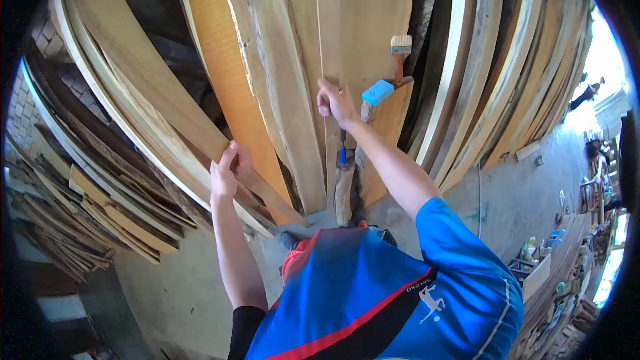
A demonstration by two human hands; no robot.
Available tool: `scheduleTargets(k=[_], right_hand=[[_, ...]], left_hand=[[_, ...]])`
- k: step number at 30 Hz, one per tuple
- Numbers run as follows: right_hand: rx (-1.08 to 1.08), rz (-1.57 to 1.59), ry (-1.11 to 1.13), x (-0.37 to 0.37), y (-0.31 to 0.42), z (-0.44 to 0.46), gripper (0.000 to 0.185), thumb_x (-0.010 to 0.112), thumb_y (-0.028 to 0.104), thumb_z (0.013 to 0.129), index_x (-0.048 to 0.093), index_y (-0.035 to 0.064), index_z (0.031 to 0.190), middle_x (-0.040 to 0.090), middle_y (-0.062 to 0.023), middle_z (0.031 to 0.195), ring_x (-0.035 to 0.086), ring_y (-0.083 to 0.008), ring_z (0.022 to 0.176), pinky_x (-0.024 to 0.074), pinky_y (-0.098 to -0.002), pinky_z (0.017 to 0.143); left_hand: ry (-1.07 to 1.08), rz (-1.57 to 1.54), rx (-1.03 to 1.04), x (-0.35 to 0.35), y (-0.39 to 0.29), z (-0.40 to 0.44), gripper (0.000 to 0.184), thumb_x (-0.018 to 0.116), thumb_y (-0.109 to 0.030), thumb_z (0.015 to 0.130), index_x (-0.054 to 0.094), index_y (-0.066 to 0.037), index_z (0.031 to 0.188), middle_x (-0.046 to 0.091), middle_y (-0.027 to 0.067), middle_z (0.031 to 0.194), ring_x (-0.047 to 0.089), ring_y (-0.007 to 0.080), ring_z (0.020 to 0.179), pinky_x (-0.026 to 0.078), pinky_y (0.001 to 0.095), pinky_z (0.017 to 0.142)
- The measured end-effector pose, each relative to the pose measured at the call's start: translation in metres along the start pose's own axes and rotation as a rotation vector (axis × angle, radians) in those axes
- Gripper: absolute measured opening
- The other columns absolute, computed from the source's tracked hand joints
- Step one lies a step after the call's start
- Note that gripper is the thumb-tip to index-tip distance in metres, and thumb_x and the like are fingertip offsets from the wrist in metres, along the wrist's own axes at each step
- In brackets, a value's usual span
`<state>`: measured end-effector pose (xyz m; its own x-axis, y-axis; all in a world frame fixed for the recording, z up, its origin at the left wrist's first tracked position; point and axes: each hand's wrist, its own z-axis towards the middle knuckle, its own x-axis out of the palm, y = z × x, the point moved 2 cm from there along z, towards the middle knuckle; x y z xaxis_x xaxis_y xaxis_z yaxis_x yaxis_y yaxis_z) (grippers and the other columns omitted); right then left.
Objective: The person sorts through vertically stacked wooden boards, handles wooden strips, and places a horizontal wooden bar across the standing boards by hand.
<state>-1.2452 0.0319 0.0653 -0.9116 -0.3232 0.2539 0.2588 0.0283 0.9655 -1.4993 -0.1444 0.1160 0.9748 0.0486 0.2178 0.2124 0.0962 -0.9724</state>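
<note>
My left hand [230,168] is closed on the edge of a long curved-looking wooden plank [150,80] leaning at the left. My right hand [338,102] is higher, near the middle, its fingers curled round the edge of a narrow upright board [328,27]. Right of that hand, a blue sponge block [378,93] rests on top of a short board [388,130]. Just behind it stands a paintbrush [400,57], pale bristles upward. A thin tool with a blue handle [343,155] is below my right wrist, beside a rough wooden post [343,193].
Several tall boards [453,60] lean in a row on the right. An orange-toned board [217,40] stands left of centre. Thinner offcuts [120,210] are stacked at the far left. Boxes and clutter [537,273] lie at the right on the concrete floor [167,293].
</note>
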Motion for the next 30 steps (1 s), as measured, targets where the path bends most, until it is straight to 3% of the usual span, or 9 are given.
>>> scheduleTargets(k=[9, 21, 30], right_hand=[[0.037, -0.071, -0.023, 0.004, -0.009, 0.023, 0.051, 0.070, 0.043, 0.090, 0.053, 0.0070, 0.058, 0.047, -0.0008, 0.047, 0.045, -0.0100, 0.039, 0.0364, -0.0266, 0.039], [0.067, -0.173, -0.047, 0.015, -0.028, 0.067, 0.051, 0.071, 0.045, 0.087, 0.056, 0.0066, 0.057, 0.052, -0.0026, 0.049, 0.051, -0.0115, 0.043, 0.0389, -0.0288, 0.043], [0.156, -0.139, 0.019, 0.015, -0.036, 0.087, 0.041, 0.066, 0.035, 0.092, 0.057, 0.0073, 0.063, 0.050, -0.0016, 0.052, 0.047, -0.0114, 0.044, 0.0408, -0.0298, 0.046]], left_hand=[[0.085, 0.042, 0.031, 0.012, 0.000, -0.030, 0.056, 0.051, -0.049, 0.095, 0.042, -0.009, 0.056, 0.036, -0.0003, 0.053, 0.034, 0.0112, 0.048, 0.020, 0.0286, 0.047], [0.020, 0.028, 0.025, 0.005, 0.000, -0.028, 0.054, 0.056, -0.050, 0.091, 0.045, -0.008, 0.058, 0.040, 0.0004, 0.054, 0.038, 0.0120, 0.049, 0.025, 0.0285, 0.048], [-0.046, -0.015, 0.009, -0.002, -0.004, -0.024, 0.047, 0.057, -0.042, 0.092, 0.048, -0.007, 0.062, 0.042, 0.0014, 0.056, 0.041, 0.0131, 0.051, 0.028, 0.0284, 0.050]])
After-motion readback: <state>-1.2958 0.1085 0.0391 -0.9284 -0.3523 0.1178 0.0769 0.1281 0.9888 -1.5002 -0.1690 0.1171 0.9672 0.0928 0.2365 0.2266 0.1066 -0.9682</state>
